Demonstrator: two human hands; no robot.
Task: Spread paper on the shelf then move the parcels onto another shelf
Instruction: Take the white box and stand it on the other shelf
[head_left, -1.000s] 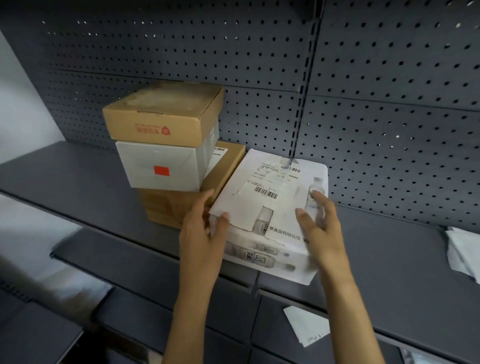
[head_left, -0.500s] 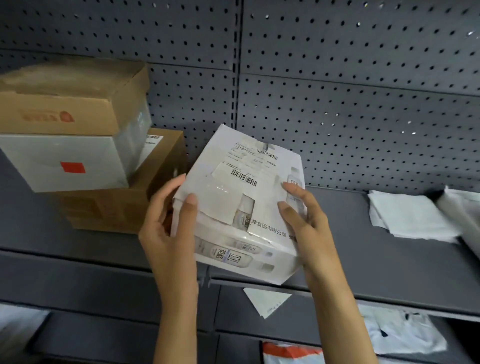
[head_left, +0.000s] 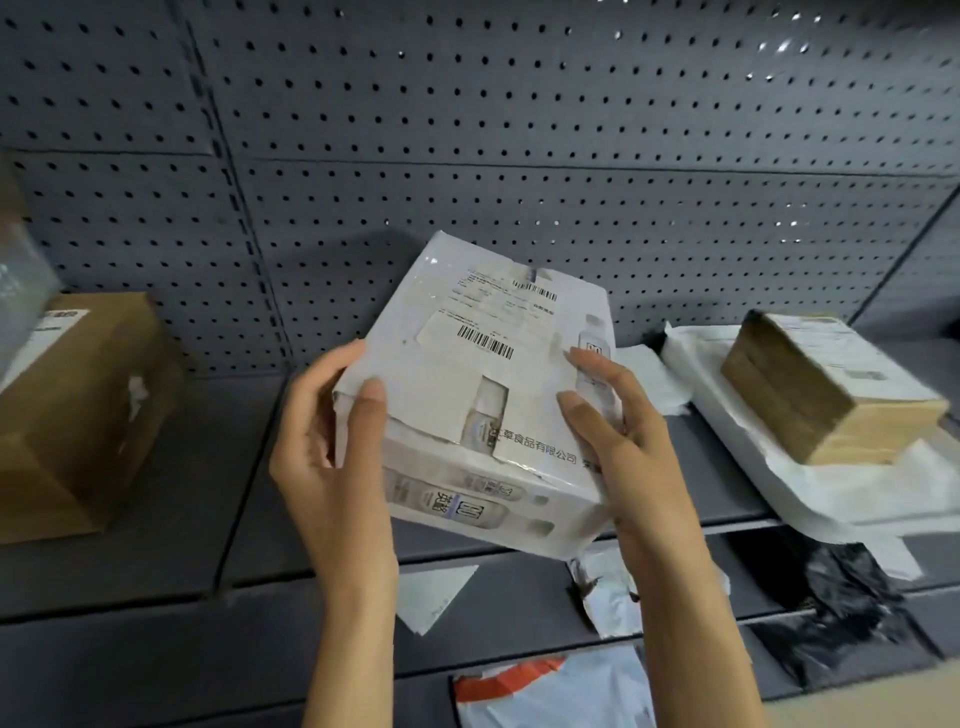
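Note:
A white parcel (head_left: 483, 384) with barcode labels is held in the air above the grey shelf (head_left: 218, 467), tilted up at its far end. My left hand (head_left: 332, 457) grips its left side and my right hand (head_left: 618, 441) grips its right side. At the right, white paper (head_left: 831, 493) lies spread on the shelf with a brown parcel (head_left: 821, 389) resting on it. A brown cardboard box (head_left: 78, 410) stands on the shelf at the left, and the stack above it is cut off by the frame edge.
A grey pegboard wall (head_left: 519, 156) backs the shelf. On lower shelves lie a white paper scrap (head_left: 431, 597), a black bag (head_left: 841, 613), a white plastic mailer (head_left: 608, 597) and a white and orange mailer (head_left: 550, 691).
Both hands have lifted the white parcel off the shelf beside the box stack and carried it to the right. The paper with the brown parcel has come into view.

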